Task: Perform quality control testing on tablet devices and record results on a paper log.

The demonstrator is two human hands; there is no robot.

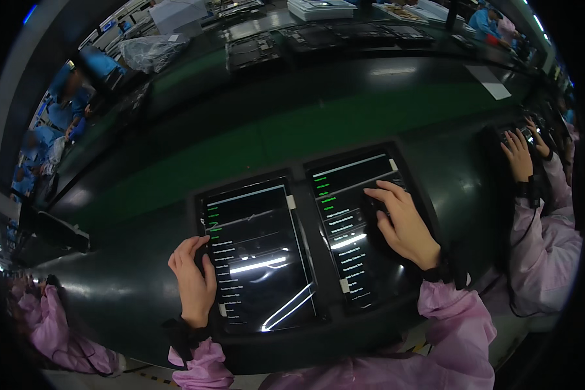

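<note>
Two tablets face up, two empty hands, and a stray tap the chief risk

The left tablet [260, 250] and right tablet [361, 227] lie side by side on the tabletop [136, 250], each showing a list on a black screen. The left hand [195, 283] is at the left tablet's left edge, its fingers [187, 251] bent and loosely parted from the thumb, gripping nothing. The right hand [406, 227] reaches over the right tablet, fingers half spread, forefinger foremost; it grips nothing either.

A wrong tap seems the likeliest slip: the rows sit close together, and the right thumb [386, 229] is low enough that it could brush an unwanted line. Glare [259, 264] on both screens could hide a row or a mark and cause a misreading. A sideways push from the left fingers might slide that tablet into its neighbour, since little space parts them.

Whether any fingertip meets the glass cannot be told. The right hand covers part of its screen, and the smallest list text is unreadable. The dark border [196, 218] could be frame or mat. The far devices [253, 53] are too dim to make out
</note>
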